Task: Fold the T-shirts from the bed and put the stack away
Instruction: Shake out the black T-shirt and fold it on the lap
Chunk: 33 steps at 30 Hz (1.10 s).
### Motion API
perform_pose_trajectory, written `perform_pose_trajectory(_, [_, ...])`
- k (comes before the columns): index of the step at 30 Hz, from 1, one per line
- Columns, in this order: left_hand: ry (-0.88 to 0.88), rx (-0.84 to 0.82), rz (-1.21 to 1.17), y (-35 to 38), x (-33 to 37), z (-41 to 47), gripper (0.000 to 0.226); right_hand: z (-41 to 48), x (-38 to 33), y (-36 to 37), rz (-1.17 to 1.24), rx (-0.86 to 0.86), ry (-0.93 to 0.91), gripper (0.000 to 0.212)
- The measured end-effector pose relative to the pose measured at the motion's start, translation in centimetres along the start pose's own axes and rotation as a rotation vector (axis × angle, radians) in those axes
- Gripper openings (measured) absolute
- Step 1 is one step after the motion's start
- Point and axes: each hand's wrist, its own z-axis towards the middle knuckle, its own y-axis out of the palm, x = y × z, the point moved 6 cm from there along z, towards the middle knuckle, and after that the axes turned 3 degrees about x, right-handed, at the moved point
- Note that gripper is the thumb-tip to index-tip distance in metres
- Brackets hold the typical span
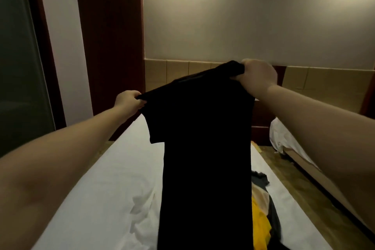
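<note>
- Both bare forearms reach forward and up from the lower corners of the view, with the black T-shirt point(205, 148) stretched between the two hands above the bed point(113, 189)
- The left hand point(128, 101) sits lower, fingers curled tight into a fist around the shirt's left shoulder edge, knuckles facing the camera
- The right hand point(257, 76) is raised higher and farther out, closed in a fist with the other shoulder bunched in its grip
- The shirt's top edge therefore slopes up to the right; one short sleeve sticks out below the left hand, and the body hangs straight down, out of view at the bottom
- Other clothes point(260, 215), yellow, beige and dark grey, lie on the white sheet just right of the hanging shirt
</note>
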Motion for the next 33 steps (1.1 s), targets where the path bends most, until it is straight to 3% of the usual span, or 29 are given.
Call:
perform_pose_trajectory(7, [0.163, 0.183, 0.013, -3.3, 5.6, 5.2, 0.014, 5.6, -0.9, -4.5, 0.005, 0.177, 0.06, 0.02])
perform_pose_trajectory(14, [0.213, 0.128, 0.079, -4.4, 6.0, -3.0, 0.013, -3.0, -1.4, -6.9, -0.006, 0.135, 0.013, 0.012])
perform_pose_trajectory(18, [0.272, 0.047, 0.286, -2.0, 2.0, -11.9, 0.012, -12.7, -0.8, -4.6, 0.039, -0.071, -0.049, 0.018])
perform_pose_trajectory(24, [0.239, -0.183, 0.362, 2.1, -6.0, -27.0, 0.016, -26.8, -1.5, -1.0, -0.035, -0.421, -0.062, 0.031])
perform_pose_trajectory(33, [0.23, -0.244, 0.337, 3.5, -9.8, -37.8, 0.013, -39.7, -0.8, -1.4, 0.085, -0.691, -0.079, 0.033])
